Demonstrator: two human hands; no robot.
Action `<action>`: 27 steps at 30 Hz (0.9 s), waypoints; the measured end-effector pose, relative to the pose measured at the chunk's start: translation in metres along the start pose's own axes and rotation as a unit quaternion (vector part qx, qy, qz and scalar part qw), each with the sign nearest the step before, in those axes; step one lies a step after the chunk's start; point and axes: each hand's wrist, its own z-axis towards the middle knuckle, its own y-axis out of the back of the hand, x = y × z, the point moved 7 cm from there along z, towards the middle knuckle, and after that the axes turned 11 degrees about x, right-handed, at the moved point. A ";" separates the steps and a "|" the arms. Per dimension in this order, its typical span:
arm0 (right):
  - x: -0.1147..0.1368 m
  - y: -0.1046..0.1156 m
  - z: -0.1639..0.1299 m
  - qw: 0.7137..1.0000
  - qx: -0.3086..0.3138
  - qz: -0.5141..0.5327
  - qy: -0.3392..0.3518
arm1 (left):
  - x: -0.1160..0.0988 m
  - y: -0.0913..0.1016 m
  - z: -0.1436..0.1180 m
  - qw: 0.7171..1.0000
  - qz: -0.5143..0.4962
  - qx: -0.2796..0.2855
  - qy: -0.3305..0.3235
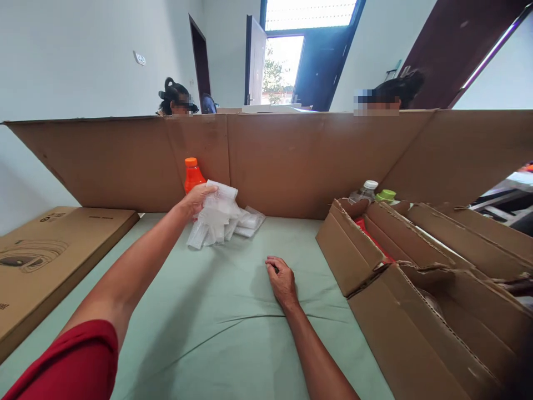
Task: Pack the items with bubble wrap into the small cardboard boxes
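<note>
crumpled, see-through whitish plastic sheets (220,215) are gripped in the left hand (199,199), in front of an orange plastic bottle (194,176); right hand (283,282) is loosely curled, whether anything's held can't be told

Left fingers (207,190) gripping translucent plastic (220,214), orange bottle (192,176) behind

Single head-worn view, forward and down across green cloth (233,355)

You have one left hand (199,198), one right hand (283,280), one orange bottle (194,178), one white cap (370,184), one green cap (386,195), one flat box (75,250) at left, at least two open boxes (412,333) at right, two people (175,91) far, and clear plastic pieces (220,214) too bunched to count.
</note>
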 end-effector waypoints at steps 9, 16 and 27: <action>-0.002 -0.004 0.001 1.000 0.007 0.003 0.000 | 0.044 -0.008 -0.050 0.935 0.331 -0.092 -0.091; 0.002 -0.001 0.001 1.000 0.005 -0.002 0.010 | 0.043 -0.054 -0.014 0.850 0.511 0.026 -0.128; 0.003 0.000 0.002 1.000 0.006 -0.008 0.019 | 0.079 -0.046 0.001 0.813 0.571 0.088 -0.071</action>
